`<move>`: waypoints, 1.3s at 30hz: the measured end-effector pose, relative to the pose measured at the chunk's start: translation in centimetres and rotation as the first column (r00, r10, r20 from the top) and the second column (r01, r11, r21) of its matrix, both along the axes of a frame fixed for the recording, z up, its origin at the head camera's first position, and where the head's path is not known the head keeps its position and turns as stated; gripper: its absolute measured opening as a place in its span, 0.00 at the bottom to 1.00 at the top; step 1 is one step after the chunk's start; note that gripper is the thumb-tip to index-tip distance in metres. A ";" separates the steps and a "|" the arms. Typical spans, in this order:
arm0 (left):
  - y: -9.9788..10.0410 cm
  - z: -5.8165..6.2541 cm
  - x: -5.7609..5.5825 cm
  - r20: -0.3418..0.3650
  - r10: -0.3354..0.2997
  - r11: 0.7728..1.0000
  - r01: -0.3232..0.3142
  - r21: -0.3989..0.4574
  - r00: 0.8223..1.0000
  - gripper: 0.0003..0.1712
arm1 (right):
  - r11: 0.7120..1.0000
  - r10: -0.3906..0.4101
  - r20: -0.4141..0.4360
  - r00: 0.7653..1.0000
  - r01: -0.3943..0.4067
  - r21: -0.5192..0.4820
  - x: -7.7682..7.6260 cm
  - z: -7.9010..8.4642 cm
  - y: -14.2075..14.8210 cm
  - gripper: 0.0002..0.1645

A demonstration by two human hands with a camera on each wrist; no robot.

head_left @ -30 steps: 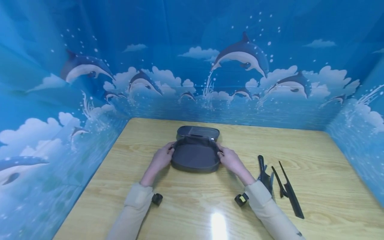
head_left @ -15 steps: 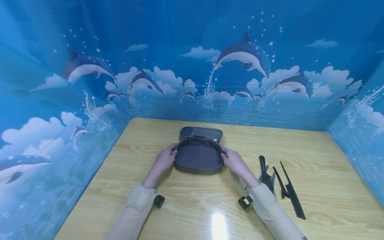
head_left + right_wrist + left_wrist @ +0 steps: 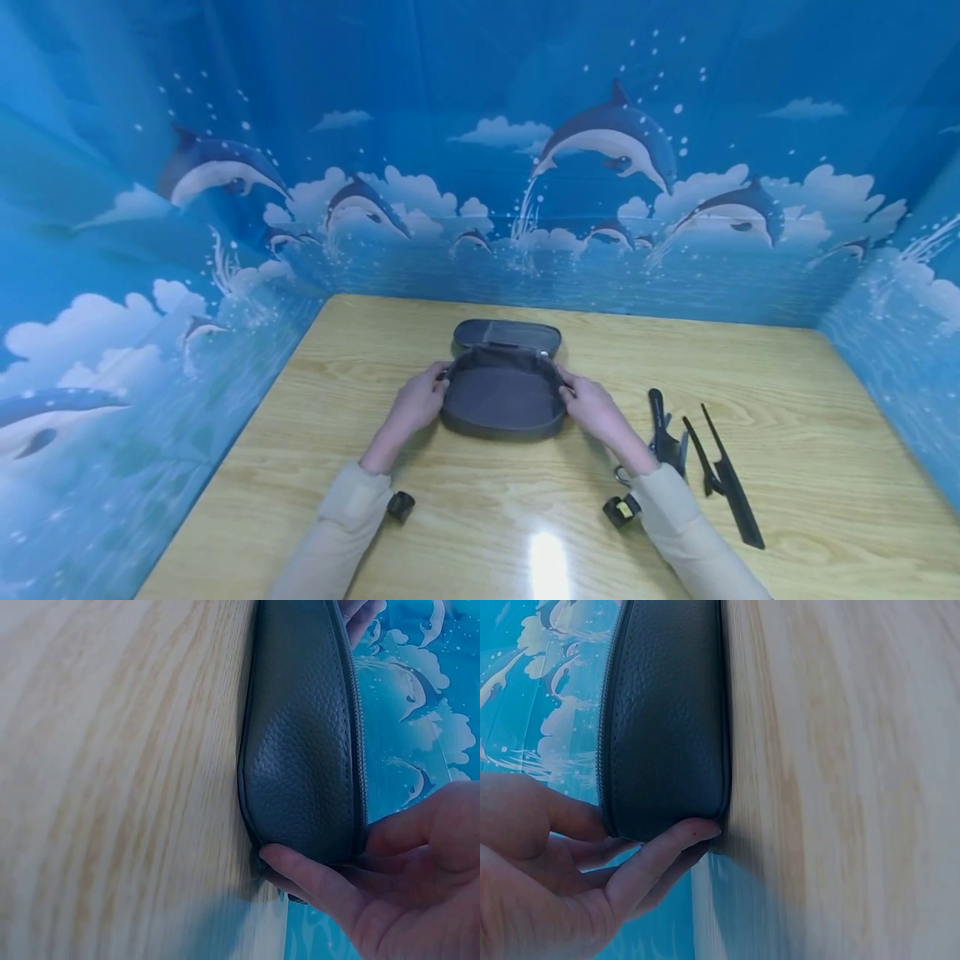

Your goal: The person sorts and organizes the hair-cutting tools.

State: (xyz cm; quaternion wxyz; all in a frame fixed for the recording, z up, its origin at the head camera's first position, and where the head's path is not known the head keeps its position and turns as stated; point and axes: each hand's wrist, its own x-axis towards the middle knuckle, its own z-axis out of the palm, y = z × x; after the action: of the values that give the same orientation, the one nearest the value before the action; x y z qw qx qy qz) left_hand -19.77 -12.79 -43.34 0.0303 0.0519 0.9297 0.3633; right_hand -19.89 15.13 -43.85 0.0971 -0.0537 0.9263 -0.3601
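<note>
A dark grey zippered case point(image 3: 504, 398) with a grained, leather-like surface lies open on the table. Its lid point(image 3: 510, 332) is folded back on the far side, and the tray-like inside is bare. My left hand point(image 3: 420, 397) grips the case's left end; in the left wrist view, thumb and fingers point(image 3: 664, 851) pinch it between zip edge and base. At the opposite end my right hand point(image 3: 592, 407) holds the wall likewise, with fingers point(image 3: 315, 879) low at the base seam in the right wrist view. The case's underside sits against or close over the wood.
Right of my right forearm lie a black-handled tool point(image 3: 663, 429) beside scissors partly hidden by the sleeve, and a black two-armed comb-like piece point(image 3: 731, 492). The wooden table point(image 3: 480, 508) meets a blue dolphin-print curtain point(image 3: 480, 150) behind and at both sides.
Both hands have shifted the open case slightly to the right and a little nearer, keeping their grip on its ends. The tools on the right lie as before.
</note>
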 end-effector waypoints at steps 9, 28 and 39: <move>0.4 -0.7 -0.1 0.018 -0.003 1.000 0.003 0.001 1.000 0.22 | 1.000 0.011 0.019 1.000 -0.011 -0.004 0.5 0.1 0.7 0.31; 1.1 -0.5 0.7 -0.032 -0.041 0.999 0.041 0.018 0.999 0.20 | 1.000 0.015 0.006 1.000 -0.015 -0.019 1.4 -0.1 1.9 0.30; 1.4 -0.7 0.9 -0.035 -0.062 0.998 0.063 0.027 0.997 0.19 | 0.999 0.016 0.002 1.000 -0.016 -0.032 1.9 0.1 2.3 0.30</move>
State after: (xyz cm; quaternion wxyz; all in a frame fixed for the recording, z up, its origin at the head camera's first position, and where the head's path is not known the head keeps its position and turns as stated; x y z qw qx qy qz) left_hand -18.90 -11.36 -44.00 0.0248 0.0874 0.9230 0.3740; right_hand -18.03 17.42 -43.74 0.1004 -0.0624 0.9198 -0.3742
